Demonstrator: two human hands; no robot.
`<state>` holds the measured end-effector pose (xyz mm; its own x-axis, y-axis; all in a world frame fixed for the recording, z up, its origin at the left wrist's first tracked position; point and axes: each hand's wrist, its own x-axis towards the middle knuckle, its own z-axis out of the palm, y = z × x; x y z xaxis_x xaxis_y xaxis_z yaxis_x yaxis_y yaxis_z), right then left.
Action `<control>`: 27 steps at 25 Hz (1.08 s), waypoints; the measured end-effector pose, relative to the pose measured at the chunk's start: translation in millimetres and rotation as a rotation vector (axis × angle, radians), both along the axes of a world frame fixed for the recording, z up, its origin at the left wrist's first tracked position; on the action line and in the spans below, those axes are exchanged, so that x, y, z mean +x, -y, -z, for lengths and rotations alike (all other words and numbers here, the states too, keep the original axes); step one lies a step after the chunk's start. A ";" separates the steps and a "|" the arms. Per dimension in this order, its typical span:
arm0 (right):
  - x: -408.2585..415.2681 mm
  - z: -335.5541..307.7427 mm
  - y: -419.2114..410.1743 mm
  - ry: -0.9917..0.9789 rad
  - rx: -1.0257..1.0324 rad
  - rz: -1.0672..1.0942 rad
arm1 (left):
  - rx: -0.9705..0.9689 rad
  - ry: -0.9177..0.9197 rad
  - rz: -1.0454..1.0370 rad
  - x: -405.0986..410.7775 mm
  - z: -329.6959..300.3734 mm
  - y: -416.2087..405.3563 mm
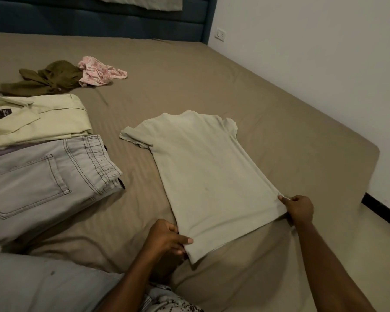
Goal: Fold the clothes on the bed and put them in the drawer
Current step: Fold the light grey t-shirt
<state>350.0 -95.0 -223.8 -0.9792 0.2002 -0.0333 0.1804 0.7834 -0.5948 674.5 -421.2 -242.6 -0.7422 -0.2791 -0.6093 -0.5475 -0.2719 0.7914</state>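
Item one: pale beige T-shirt [203, 174], spread flat on the bed [268, 109], collar end away from me, hem toward me, lying slightly askew. One short sleeve sticks out at the left; the other is bunched at the right shoulder.

My left hand [167, 237]: fingers [186, 240] pinching the near left corner of the hem, thumb on top. My right hand [298, 210]: fingers curled round the near right corner of the hem, grasping the cloth.

Item two: grey jeans [43, 183], folded, back pocket up, at the left of the bed, apart from the T-shirt.

Item three: light yellow-green shirt [36, 120], folded, dark label showing, just beyond the jeans and touching them.

Item four: olive-green garment [47, 79], unfolded, crumpled, farther up the bed.

Item five: pink patterned garment [97, 72], unfolded, crumpled, touching the olive one on its right.

Also present: dark blue padded headboard [99, 19] at the far end; white wall [313, 52] along the right with a socket plate [220, 34]; a grey pillow [43, 282] near my left side.
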 end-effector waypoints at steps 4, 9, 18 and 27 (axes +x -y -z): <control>6.9 9.7 -13.1 -0.048 -0.048 -0.004 | 0.044 -0.006 0.033 2.8 -2.2 -7.7; 21.7 4.6 11.1 -0.165 0.307 0.018 | 0.046 0.072 0.072 5.3 -6.3 -18.5; 187.8 25.7 146.7 -0.404 0.081 -0.996 | -0.503 -0.078 -0.457 -30.5 5.6 56.5; 243.6 17.7 162.2 -0.197 0.455 -1.345 | -0.678 -0.049 -0.612 -124.5 8.1 158.4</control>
